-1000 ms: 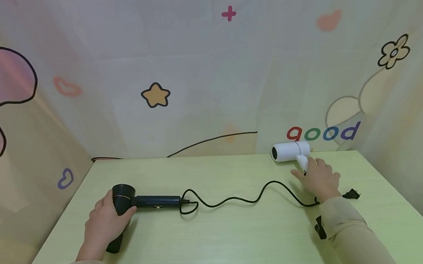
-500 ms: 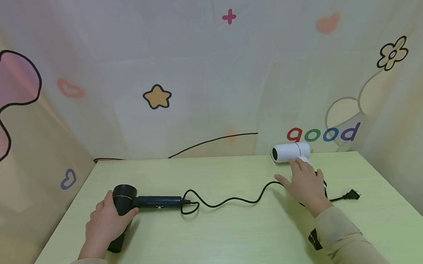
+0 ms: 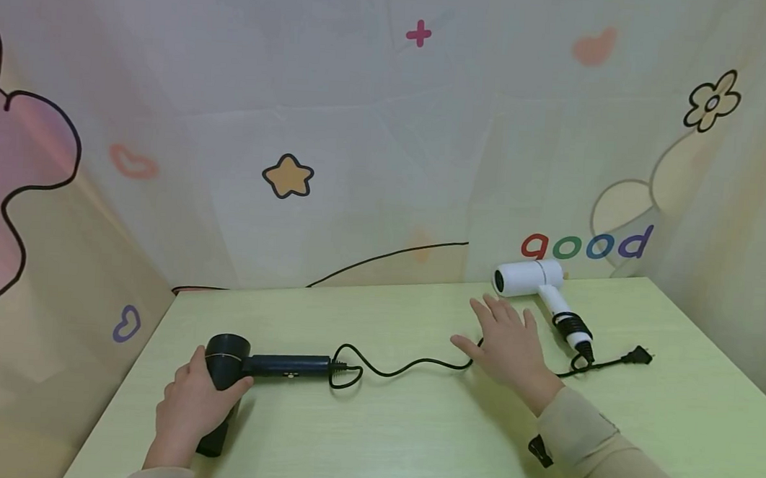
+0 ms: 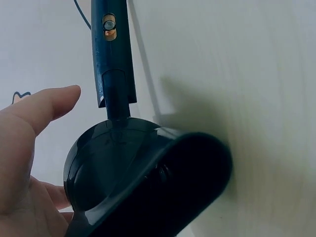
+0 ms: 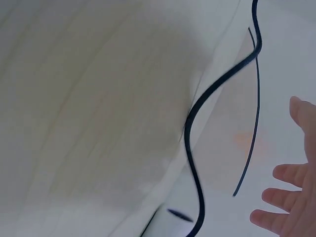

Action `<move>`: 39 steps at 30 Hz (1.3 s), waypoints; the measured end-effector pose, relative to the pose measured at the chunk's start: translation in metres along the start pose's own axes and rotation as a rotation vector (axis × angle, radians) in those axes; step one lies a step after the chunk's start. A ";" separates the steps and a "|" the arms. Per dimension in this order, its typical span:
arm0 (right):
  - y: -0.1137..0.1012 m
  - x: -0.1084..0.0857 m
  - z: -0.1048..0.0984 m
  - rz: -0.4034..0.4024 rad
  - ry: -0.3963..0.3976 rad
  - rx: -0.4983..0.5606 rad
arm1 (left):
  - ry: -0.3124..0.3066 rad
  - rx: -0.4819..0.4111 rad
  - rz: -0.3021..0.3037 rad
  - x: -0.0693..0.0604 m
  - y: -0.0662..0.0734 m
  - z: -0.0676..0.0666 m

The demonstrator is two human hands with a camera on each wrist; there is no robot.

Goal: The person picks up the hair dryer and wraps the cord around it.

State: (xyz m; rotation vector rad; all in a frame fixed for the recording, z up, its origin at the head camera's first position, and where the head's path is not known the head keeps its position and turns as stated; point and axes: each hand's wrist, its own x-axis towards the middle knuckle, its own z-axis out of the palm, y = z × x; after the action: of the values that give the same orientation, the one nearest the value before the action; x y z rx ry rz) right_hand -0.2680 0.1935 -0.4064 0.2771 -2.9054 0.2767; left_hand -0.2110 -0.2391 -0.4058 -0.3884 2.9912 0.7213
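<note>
On the near left of the table [image 3: 405,442], a black hair dryer [image 3: 228,364] is gripped by the left hand [image 3: 188,409], apparently for steadiness; over its cord [image 3: 415,363], the right hand [image 3: 510,347] is spread, empty. Far right, a white hair dryer [image 3: 527,277] is laid, its handle [image 3: 552,300] cord-wrapped, perhaps for tidiness.

Multicoloured word "good" [image 3: 589,245] and pink plus sign [image 3: 419,34] on backdrop [image 3: 375,145]
</note>
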 end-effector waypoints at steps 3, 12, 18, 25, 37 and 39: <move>-0.014 -0.001 0.004 -0.031 0.005 0.006 | 0.004 -0.002 -0.008 -0.001 -0.001 0.000; -0.055 -0.007 0.017 -0.140 0.006 0.004 | 0.005 -0.015 -0.020 0.000 -0.004 0.001; -0.076 -0.010 0.025 -0.178 -0.035 0.027 | -0.006 -0.034 -0.035 0.002 -0.005 0.002; -0.094 -0.011 0.030 -0.212 -0.081 0.031 | -0.006 -0.055 -0.037 0.002 -0.006 0.003; -0.111 -0.008 0.035 -0.238 -0.326 0.042 | -0.034 -0.050 -0.045 0.002 -0.010 0.003; -0.112 -0.009 0.035 -0.251 -0.342 0.017 | -0.030 -0.059 -0.041 0.001 -0.011 0.003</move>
State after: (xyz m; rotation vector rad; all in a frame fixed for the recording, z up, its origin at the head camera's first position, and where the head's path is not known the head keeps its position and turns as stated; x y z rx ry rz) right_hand -0.2435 0.0794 -0.4236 0.7537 -3.1525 0.2312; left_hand -0.2096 -0.2477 -0.4136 -0.4366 2.9305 0.8056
